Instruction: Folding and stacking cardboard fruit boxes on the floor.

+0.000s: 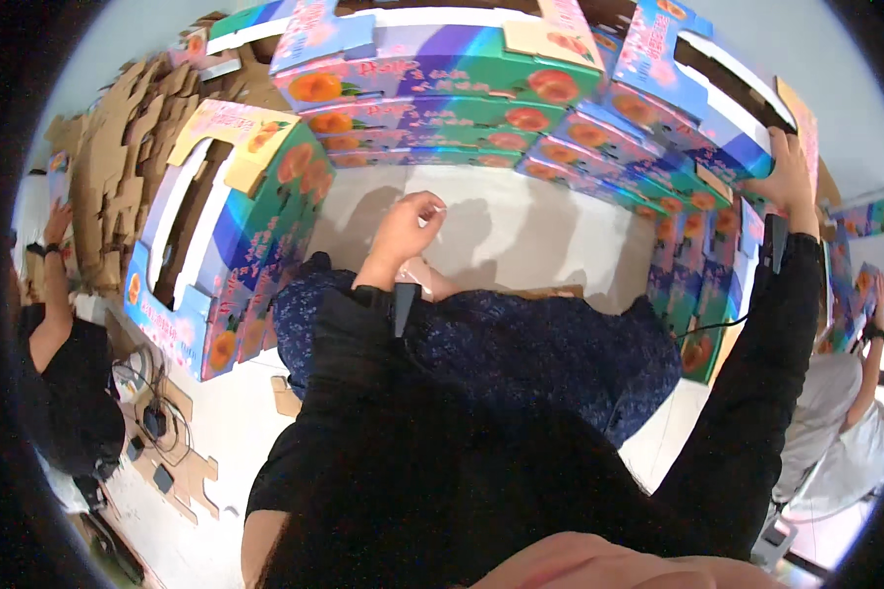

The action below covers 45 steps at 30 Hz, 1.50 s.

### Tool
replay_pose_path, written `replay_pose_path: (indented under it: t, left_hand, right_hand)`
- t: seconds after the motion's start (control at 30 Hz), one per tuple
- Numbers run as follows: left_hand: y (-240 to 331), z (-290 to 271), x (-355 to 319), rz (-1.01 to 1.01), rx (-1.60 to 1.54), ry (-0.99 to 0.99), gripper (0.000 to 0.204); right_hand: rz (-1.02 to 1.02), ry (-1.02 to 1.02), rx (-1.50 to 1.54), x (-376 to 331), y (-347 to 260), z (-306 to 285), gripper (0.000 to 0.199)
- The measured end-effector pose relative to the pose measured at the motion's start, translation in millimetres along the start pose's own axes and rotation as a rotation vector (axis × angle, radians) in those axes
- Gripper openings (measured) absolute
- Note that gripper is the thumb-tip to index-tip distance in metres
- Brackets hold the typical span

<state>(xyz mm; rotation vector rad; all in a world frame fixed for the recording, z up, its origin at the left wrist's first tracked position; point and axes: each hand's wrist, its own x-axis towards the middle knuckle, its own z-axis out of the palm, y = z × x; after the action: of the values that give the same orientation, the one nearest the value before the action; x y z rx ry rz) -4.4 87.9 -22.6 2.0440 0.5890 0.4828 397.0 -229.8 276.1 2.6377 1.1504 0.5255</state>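
My right hand (788,182) grips the near end of a colourful cardboard fruit box (692,123) on top of the right-hand stack. Its fingers reach the upper rim, and the thumb stretches along the side. In front of my body my left hand (409,231) hovers with its fingers curled in. Something pale shows at those fingertips, too small to make out. Another fruit box (265,221), with a long opening in its top, stands left of that hand. Ahead rises a wide stack of the same boxes (432,79), printed with peaches.
Flattened brown cardboard (118,187) is piled at the far left. Cables and a black adapter (155,420) lie on cardboard scraps on the floor. People work at the left (64,393) and right (835,412) edges. A thin black cable (712,325) runs by my right arm.
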Motion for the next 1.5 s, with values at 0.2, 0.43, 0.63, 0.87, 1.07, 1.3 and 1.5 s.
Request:
replay_pose_path:
  t: [0.2, 0.43, 0.63, 0.87, 1.07, 1.3, 1.5]
  left_hand:
    - [6.8, 4.1, 5.8, 0.059, 0.006, -0.017, 0.017]
    - [7.1, 6.2, -2.5, 0.042, 0.02, -0.037, 0.018]
    - [5.0, 7.3, -8.0, 0.064, 0.03, -0.055, 0.02]
    - [1.8, 5.9, -12.3, 0.068, 0.039, -0.064, 0.019]
    - [0.2, 7.0, -10.4, 0.075, 0.046, -0.086, 0.019]
    - [5.6, 9.3, -9.6, 0.048, 0.033, -0.093, 0.018]
    - [6.2, 5.9, -13.8, 0.039, 0.068, -0.093, 0.018]
  right_hand:
    - [0.16, 0.142, -0.354, -107.8, 19.9, -56.3, 0.092]
    - [0.586, 0.048, -0.24, -208.0, 28.5, -56.5, 0.096]
    - [0.92, 0.001, -0.165, -242.3, 46.0, -25.6, 0.102]
    - [0.69, -0.598, 0.178, -238.7, 58.1, 30.0, 0.113]
    - [0.755, -0.538, 0.088, -240.4, 59.6, 41.6, 0.112]
    - [0.584, -0.513, -0.12, -198.2, -6.1, -13.7, 0.103]
    - [-0.15, 0.111, -0.079, -120.1, -116.6, -58.0, 0.083]
